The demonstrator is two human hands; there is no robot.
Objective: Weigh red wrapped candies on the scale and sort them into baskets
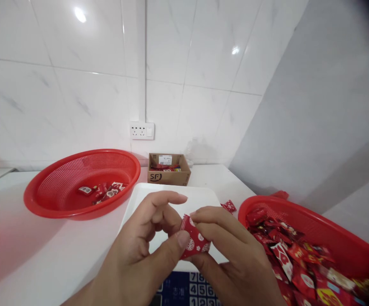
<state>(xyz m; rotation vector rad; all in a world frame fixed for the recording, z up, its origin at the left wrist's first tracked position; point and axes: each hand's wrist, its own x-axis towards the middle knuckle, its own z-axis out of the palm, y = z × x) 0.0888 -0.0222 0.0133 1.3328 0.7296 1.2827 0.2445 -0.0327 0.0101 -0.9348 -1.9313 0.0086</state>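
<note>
Between my two hands is a small red wrapped candy (pixel 194 239) with white printed marks. My left hand (pixel 152 238) pinches its left side, thumb across the front and the index finger raised clear of it. My right hand (pixel 227 246) grips the right side, fingertips along the top edge and thumb below. Under both hands lies the white tray (pixel 139 199) of a digital scale. The scale's blue keypad (pixel 179 291) shows partly below, with my right hand covering some keys.
A red mesh basket (pixel 40 187) at left holds several candies. A fuller red basket (pixel 337 227) stands at right, a loose red candy (pixel 229 206) beside it. Behind the scale is a cardboard box (pixel 171 177) of packets. A wall socket (pixel 142 131) is above.
</note>
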